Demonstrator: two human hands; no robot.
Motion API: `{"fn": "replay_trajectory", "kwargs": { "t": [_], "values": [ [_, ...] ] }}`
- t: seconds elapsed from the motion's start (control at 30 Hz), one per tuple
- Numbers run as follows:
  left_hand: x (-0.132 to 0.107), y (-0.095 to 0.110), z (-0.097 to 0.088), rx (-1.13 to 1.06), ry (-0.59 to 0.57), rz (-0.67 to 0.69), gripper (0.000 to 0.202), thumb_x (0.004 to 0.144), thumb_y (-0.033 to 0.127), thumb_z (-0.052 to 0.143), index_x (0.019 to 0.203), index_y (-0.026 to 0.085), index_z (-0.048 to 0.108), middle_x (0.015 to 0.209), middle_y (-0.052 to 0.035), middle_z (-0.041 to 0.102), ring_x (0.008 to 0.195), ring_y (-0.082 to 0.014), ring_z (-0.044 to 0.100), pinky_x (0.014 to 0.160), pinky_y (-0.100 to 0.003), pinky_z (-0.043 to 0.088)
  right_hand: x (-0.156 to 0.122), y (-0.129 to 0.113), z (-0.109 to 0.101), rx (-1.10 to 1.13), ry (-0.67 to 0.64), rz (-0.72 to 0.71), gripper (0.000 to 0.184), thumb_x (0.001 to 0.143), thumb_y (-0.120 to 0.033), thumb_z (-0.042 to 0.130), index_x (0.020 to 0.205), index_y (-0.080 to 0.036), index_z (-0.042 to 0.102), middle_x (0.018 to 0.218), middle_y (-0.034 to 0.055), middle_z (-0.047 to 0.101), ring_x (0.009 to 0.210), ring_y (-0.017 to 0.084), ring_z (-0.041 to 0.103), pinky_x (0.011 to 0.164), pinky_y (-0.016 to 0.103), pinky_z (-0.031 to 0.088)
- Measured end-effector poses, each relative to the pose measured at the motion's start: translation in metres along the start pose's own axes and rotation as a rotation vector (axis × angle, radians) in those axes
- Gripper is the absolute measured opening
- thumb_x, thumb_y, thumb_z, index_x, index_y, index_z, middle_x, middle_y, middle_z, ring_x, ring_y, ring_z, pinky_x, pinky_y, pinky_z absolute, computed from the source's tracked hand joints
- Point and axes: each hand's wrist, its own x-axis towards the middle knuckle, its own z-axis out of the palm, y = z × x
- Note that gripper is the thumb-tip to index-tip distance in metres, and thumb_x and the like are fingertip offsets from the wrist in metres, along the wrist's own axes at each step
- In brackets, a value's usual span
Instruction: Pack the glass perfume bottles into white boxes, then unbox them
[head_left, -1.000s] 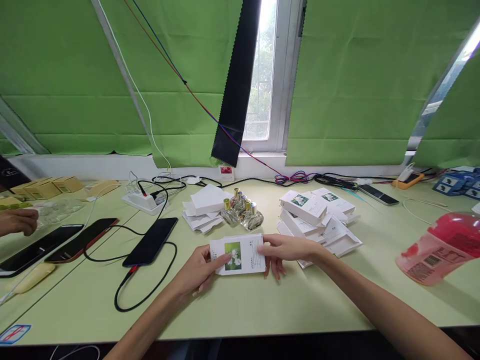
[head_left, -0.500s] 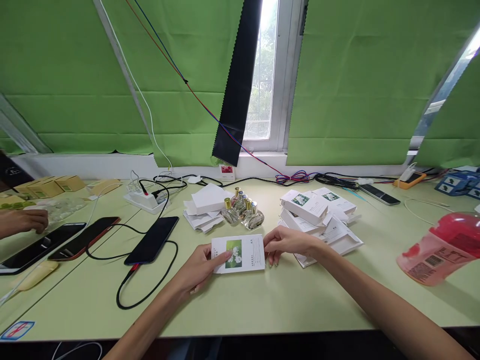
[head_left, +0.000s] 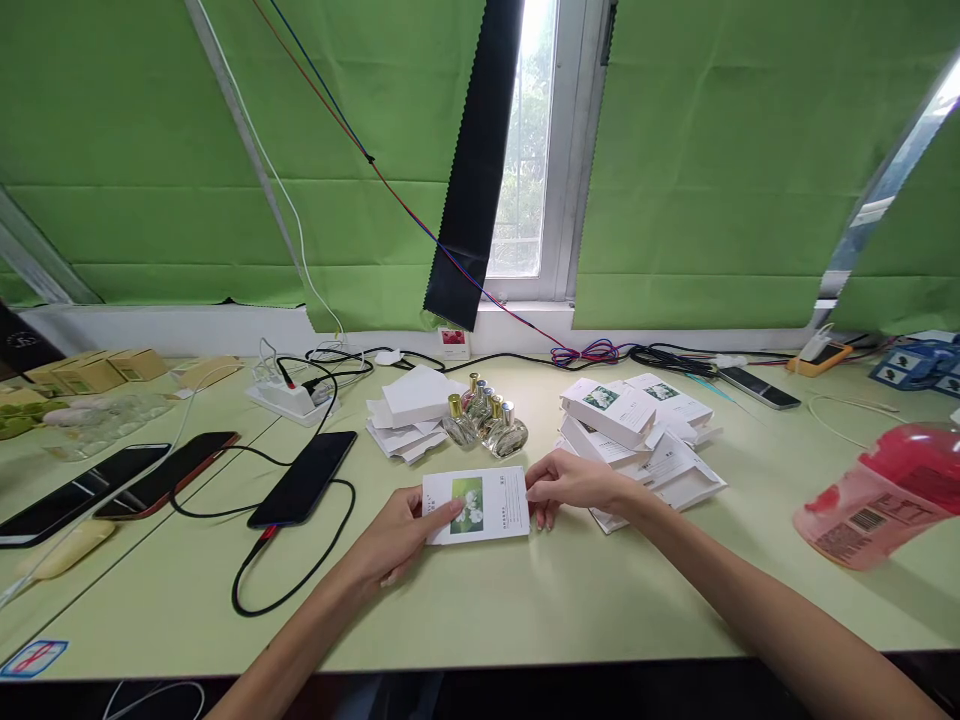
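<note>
My left hand [head_left: 409,535] is closed around the left end of a flat white perfume box [head_left: 502,503], with its thumb on the green picture of white flowers. At the box's right end, my right hand [head_left: 566,487] pinches the edge with thumb and fingers. The box is held a little above the table, and its right end is partly hidden by my fingers. Just behind it stand several small glass perfume bottles [head_left: 504,438] with gold and silver caps. Past my right hand lies a loose pile of similar white boxes [head_left: 611,410], some with flower pictures.
White cardboard pieces [head_left: 420,398] are stacked left of the bottles. A phone [head_left: 304,480] with a black cable lies on the left, near a white power strip [head_left: 289,400]. A pink cup [head_left: 877,495] stands at the right. Cables [head_left: 585,352] run along the wall.
The other person's hand at the far left has withdrawn from view. My two hands and the perfume box are almost unchanged.
</note>
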Motion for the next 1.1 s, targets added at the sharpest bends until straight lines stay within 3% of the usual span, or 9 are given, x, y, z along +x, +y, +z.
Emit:
{"fn": "replay_trajectory", "kwargs": {
  "t": [0.2,0.4,0.53,0.67,0.73,0.8,0.87,0.93,1.1],
  "values": [
    [0.002,-0.003,-0.001,0.019,0.007,0.001,0.069,0.079,0.069,0.069,0.116,0.010,0.069,0.084,-0.0090,0.076,0.030,-0.0013,0.028,0.028,-0.020,0.015,0.003,0.002,0.003,-0.037,0.135,0.046,0.008,0.067,-0.013,0.054,0.067,-0.014,0.062,0.068,0.0043,0.071,0.057,0.013,0.064,0.057,0.024,0.054],
    [0.003,-0.006,0.000,0.065,0.072,-0.015,0.070,0.076,0.073,0.067,0.109,0.011,0.070,0.071,-0.0038,0.068,0.030,-0.0032,0.028,0.027,-0.021,0.015,-0.001,0.002,0.003,-0.289,0.246,0.056,0.035,0.072,-0.009,0.057,0.106,-0.014,0.065,0.066,-0.0008,0.070,0.058,0.015,0.064,0.058,0.025,0.049],
    [0.001,-0.002,0.001,0.076,0.103,-0.006,0.071,0.071,0.077,0.068,0.099,0.011,0.071,0.062,-0.0003,0.060,0.032,-0.0053,0.033,0.028,-0.020,0.020,-0.001,0.007,0.010,-0.690,0.437,-0.028,0.039,0.075,-0.005,0.060,0.111,-0.017,0.067,0.086,0.0046,0.073,0.080,0.020,0.068,0.074,0.030,0.051],
    [-0.001,0.001,-0.004,0.045,0.147,0.056,0.069,0.071,0.081,0.064,0.083,0.013,0.066,0.054,0.0035,0.051,0.033,-0.0053,0.031,0.029,-0.020,0.019,-0.003,0.004,0.024,-0.810,0.630,-0.224,0.032,0.092,-0.011,0.052,0.120,-0.015,0.064,0.117,0.0144,0.066,0.103,0.024,0.066,0.093,0.039,0.052],
    [-0.002,0.001,-0.008,-0.019,0.140,0.095,0.067,0.075,0.083,0.057,0.075,0.016,0.060,0.050,0.0046,0.046,0.034,-0.0069,0.034,0.030,-0.020,0.023,-0.005,0.001,0.032,-0.788,0.580,-0.400,0.033,0.098,-0.023,0.052,0.130,-0.017,0.059,0.131,0.0159,0.060,0.120,0.025,0.060,0.105,0.040,0.048],
    [-0.003,0.001,-0.011,-0.096,0.079,0.154,0.063,0.081,0.080,0.053,0.076,0.017,0.057,0.054,0.0029,0.048,0.040,-0.0101,0.044,0.034,-0.021,0.034,-0.006,0.000,0.040,-0.797,0.436,-0.499,0.053,0.096,-0.039,0.062,0.143,-0.018,0.049,0.145,0.0173,0.051,0.136,0.028,0.049,0.113,0.043,0.043],
    [-0.004,0.002,-0.012,-0.150,-0.021,0.219,0.055,0.087,0.073,0.054,0.081,0.018,0.058,0.064,-0.0003,0.056,0.052,-0.0126,0.054,0.043,-0.022,0.044,-0.004,0.004,0.045,-0.845,0.309,-0.500,0.076,0.090,-0.049,0.069,0.152,-0.018,0.038,0.155,0.0200,0.040,0.145,0.033,0.037,0.117,0.048,0.038],
    [-0.005,0.003,-0.012,-0.157,-0.089,0.262,0.047,0.090,0.065,0.058,0.086,0.018,0.058,0.070,-0.0009,0.058,0.058,-0.0122,0.055,0.050,-0.022,0.047,0.000,0.010,0.049,-0.898,0.259,-0.475,0.085,0.089,-0.053,0.069,0.156,-0.017,0.032,0.159,0.0222,0.034,0.149,0.036,0.030,0.119,0.052,0.034],
    [-0.002,0.006,-0.009,-0.086,-0.067,0.254,0.044,0.082,0.060,0.070,0.092,0.019,0.058,0.065,0.0037,0.056,0.049,-0.0085,0.048,0.045,-0.020,0.039,0.009,0.020,0.050,-0.944,0.280,-0.481,0.082,0.091,-0.050,0.068,0.155,-0.016,0.031,0.148,0.0212,0.044,0.139,0.034,0.040,0.116,0.050,0.037]
  ]
}}
